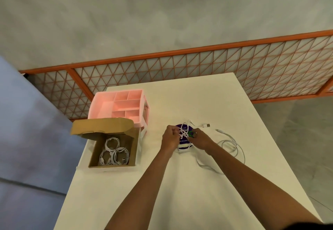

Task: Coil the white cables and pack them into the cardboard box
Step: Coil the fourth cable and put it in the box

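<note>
Grey concrete floor and an orange lattice fence [180, 67] lie beyond a white surface [198, 193] that runs away from the person. Both hands meet over a round purple disc [185, 147] near its middle. The left hand [170, 138] has its grip closed on a bunch of loops of a white cable [183, 133], and the right hand [200, 139] pinches the same cable just beside it. Something small and green shows at the right fingers; what it is cannot be told. A USB plug [207, 125] pokes out behind the hands, and loose white loops [232, 147] trail off to the right. Whether they are the tail of the held cable or a separate one is unclear.

This looks like mid-coil work. The cardboard box [102, 126], flap open, already holds several coiled cables [114, 153]. The next move probably calls for drawing in the slack, winding it onto the bunch and holding the loops tight so they do not spring apart.

The box sits against the surface's left edge, so a hard drop could nudge it off. A pink organiser [102, 103] stands just behind the box, with the flap overlapping its front. Between the hands and the box the surface gives open room to carry the coil across, and the loose loops lie short of the right edge
</note>
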### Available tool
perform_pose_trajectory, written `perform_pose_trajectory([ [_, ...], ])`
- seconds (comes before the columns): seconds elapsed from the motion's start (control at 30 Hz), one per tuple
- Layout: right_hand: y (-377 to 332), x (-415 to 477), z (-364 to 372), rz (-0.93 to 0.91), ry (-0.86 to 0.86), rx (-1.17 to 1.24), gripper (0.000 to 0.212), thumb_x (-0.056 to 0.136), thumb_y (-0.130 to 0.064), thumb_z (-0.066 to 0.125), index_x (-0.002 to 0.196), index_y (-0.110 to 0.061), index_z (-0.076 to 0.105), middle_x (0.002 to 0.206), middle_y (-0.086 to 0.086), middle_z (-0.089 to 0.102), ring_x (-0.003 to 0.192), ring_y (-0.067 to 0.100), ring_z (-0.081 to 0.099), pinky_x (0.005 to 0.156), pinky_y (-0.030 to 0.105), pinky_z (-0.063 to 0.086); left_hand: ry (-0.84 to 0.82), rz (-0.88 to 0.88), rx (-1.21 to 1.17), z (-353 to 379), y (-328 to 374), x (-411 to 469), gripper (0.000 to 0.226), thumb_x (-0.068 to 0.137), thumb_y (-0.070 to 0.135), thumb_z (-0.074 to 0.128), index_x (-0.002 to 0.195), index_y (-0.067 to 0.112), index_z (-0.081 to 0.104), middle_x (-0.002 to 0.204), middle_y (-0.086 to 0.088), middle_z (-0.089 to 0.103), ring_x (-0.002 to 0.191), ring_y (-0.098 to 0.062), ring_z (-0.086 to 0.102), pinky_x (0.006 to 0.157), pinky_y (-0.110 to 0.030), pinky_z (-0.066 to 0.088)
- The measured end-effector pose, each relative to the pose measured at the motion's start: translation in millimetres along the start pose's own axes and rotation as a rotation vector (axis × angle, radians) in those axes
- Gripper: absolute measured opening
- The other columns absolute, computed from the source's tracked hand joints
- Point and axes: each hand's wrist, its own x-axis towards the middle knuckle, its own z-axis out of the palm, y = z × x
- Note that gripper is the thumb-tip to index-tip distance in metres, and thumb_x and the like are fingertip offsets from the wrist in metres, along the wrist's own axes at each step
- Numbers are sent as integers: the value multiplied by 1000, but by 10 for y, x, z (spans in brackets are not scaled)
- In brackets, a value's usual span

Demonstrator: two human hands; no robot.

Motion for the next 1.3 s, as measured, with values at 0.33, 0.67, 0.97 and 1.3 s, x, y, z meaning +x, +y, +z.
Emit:
perform_pose_trajectory([
  [0.33,-171,78,176,-18,60,360,19,95,-13,53,101,-1,68,88,9,68,67,13,60,63,19,45,-80,19,175,-117,-528,-138,31,91,2,53,121,2,51,123,-13,58,112,-33,57,87,-32,44],
  [0.67,-827,-163,-216,-218,-71,686,27,103,-15,34,96,-7,59,84,7,69,75,16,66,74,27,51,-123,361,285,-65,-271,-171,27,90,19,64,114,8,64,111,2,58,114,-20,50,95,-26,37],
  [0.97,-1290,-570,-707,-370,-52,626,20,103,-18,35,107,-8,52,92,6,72,78,14,67,75,29,46,30,364,97,-374,-8,-287,32,101,31,42,91,9,63,87,-1,70,82,-15,65,77,-29,51],
  [1.3,-1346,-860,-955,-394,-117,377,31,102,-21,41,106,-10,70,64,-3,46,54,9,32,53,21,27,67,381,-89,-487,122,-566,32,99,34,41,120,13,53,108,0,63,82,-8,63,69,-14,47],
])
